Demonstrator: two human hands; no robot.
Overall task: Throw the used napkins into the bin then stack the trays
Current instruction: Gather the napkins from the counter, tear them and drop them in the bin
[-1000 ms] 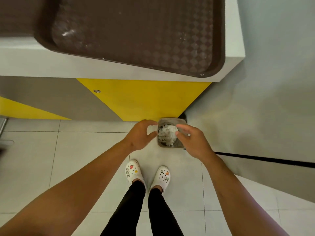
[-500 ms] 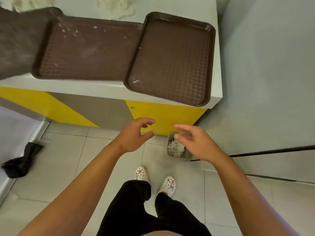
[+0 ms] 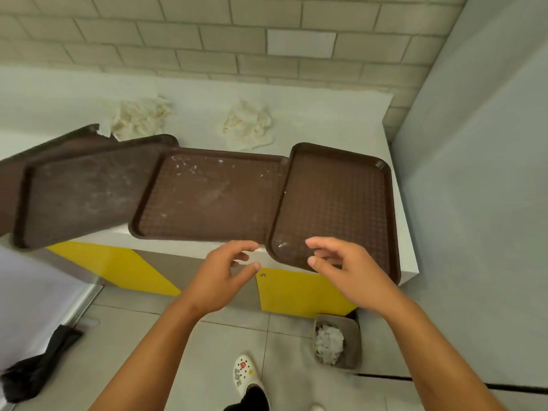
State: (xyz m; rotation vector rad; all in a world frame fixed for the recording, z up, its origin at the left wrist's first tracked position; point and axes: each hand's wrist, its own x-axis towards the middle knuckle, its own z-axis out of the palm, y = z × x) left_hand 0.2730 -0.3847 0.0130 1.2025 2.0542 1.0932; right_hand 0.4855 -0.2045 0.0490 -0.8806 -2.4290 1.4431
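Note:
Several brown trays lie on the white counter: the right tray [image 3: 335,203], the middle tray [image 3: 207,194] and a left tray [image 3: 80,188] overhanging the edge. Two crumpled napkins lie behind them, one at back left [image 3: 142,117], one at back centre [image 3: 249,126]. A small bin [image 3: 354,342] on the floor below the counter's right end holds crumpled napkins [image 3: 327,344]. My left hand [image 3: 221,277] hovers by the counter's front edge, fingers loosely curled, empty. My right hand [image 3: 341,268] hangs over the right tray's near corner, also empty.
A grey wall panel [image 3: 474,173] stands close on the right. A tiled wall [image 3: 237,40] backs the counter [image 3: 400,203]. A black folded item [image 3: 38,366] lies on the floor at the left. My white shoe [image 3: 246,372] is beside the bin.
My view has lifted from the bin to the counter. Both hands have risen from above the bin to the counter's front edge, empty; the napkin stays in the bin.

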